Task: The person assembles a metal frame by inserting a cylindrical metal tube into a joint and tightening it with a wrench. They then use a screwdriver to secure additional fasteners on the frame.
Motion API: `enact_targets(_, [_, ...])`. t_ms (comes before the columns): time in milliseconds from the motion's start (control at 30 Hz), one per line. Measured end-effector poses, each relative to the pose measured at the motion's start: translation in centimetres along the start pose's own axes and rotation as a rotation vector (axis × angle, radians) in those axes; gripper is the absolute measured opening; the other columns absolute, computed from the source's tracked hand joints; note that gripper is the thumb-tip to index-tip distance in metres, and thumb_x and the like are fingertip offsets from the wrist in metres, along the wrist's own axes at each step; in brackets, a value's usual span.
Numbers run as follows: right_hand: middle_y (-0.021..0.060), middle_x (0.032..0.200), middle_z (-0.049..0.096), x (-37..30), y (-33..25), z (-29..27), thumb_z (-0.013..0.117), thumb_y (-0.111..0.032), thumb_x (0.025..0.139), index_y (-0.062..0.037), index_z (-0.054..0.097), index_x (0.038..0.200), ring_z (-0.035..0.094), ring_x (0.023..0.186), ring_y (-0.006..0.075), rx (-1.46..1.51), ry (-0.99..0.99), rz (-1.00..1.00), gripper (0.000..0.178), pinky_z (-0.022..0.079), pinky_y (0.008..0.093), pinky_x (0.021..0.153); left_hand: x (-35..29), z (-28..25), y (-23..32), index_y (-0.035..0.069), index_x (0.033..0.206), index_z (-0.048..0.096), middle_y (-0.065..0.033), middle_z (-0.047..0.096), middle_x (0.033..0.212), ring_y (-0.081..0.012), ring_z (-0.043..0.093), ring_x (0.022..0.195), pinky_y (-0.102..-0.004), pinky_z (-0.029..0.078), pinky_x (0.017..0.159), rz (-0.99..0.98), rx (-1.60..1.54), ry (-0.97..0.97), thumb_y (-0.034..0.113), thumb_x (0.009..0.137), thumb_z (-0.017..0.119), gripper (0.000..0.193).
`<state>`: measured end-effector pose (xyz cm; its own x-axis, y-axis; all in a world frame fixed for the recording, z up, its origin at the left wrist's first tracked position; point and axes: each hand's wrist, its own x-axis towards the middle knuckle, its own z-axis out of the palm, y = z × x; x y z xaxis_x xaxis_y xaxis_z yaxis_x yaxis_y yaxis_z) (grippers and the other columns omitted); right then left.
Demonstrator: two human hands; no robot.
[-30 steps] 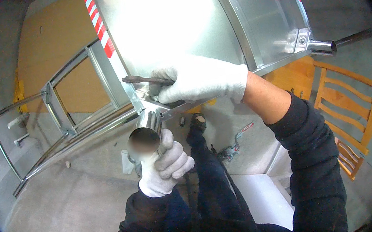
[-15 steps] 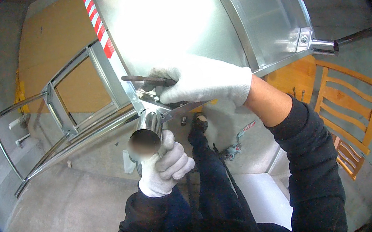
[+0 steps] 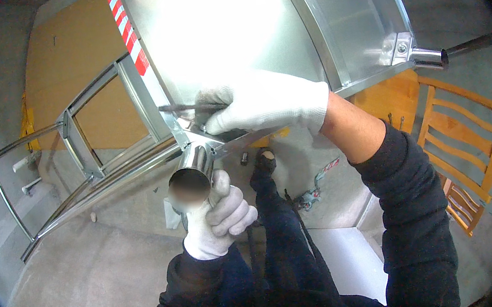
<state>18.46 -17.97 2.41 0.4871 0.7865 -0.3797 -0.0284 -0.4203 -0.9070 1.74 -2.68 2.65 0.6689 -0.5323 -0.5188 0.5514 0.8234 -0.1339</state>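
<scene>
My right hand [image 3: 264, 104], in a white knit glove, is closed on a dark, slim metal bar-like tool [image 3: 181, 107]. Its tip sticks out to the left, and the far part is hidden in the glove. The hand lies at the corner bracket [image 3: 194, 136] of a shiny metal panel [image 3: 182, 50]. Below that bracket a short, open-ended steel tube [image 3: 197, 160] points toward me. My left hand [image 3: 221, 222], also gloved, is just under the tube mouth with its fingers curled; what they grip is hidden.
Ladder-like metal framing [image 3: 99, 173] with a curved rail extends left. A second tube end [image 3: 430, 58] projects from the panel's right corner. Wooden chairs [image 3: 458, 138] are at the right. A strap with metal hooks [image 3: 311, 198] and a white board [image 3: 344, 258] lie on the floor.
The right hand has turned slightly at the bracket, and the tool in it now shows thinner and a little higher. The left hand has stayed in place.
</scene>
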Motion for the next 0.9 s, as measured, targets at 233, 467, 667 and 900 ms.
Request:
enact_targets(233, [0.0112,0.096,0.064,-0.1,-0.1,0.0,0.062,-0.025,0.082,-0.0015,0.06,0.114,0.059,0.086,0.0186,0.005,0.017,0.044,0.04,0.046,0.0298,0.08,0.0,0.1,0.0,0.013,0.084,0.054,0.0091,0.032,0.046,-0.0044,0.032,0.034,-0.0228,0.035,0.043,0.004,0.007,0.005,0.034,0.098,0.043,0.027])
enact_targets(467, [0.0114,0.096,0.064,0.0,-0.4,0.0,0.061,-0.028,0.082,-0.0018,0.06,0.112,0.058,0.085,0.0176,-0.02,0.01,0.076,0.04,0.046,0.0298,0.078,0.0,0.0,-0.1,0.013,0.084,0.054,0.0092,0.032,0.046,-0.0042,0.031,0.034,-0.0222,0.034,0.042,0.022,0.007,0.016,0.033,0.098,0.043,0.027])
enact_targets(667, [0.0119,0.094,0.064,0.1,-1.1,-0.1,0.058,-0.033,0.085,-0.0011,0.06,0.112,0.057,0.084,0.0176,-0.058,-0.023,0.109,0.042,0.046,0.0295,0.077,0.0,-0.2,-0.2,0.013,0.084,0.054,0.009,0.031,0.045,-0.004,0.031,0.033,-0.0223,0.034,0.041,0.027,-0.009,0.009,0.037,0.097,0.044,0.029])
enact_targets(900, [0.0091,0.089,0.063,0.0,-0.2,-0.1,0.057,-0.034,0.086,-0.0013,0.061,0.111,0.056,0.081,0.0163,-0.027,-0.001,0.106,0.041,0.046,0.0281,0.076,0.1,0.1,-0.3,0.013,0.083,0.054,0.0089,0.031,0.045,-0.004,0.03,0.033,-0.0225,0.033,0.041,0.02,0.011,0.053,0.04,0.097,0.043,0.032])
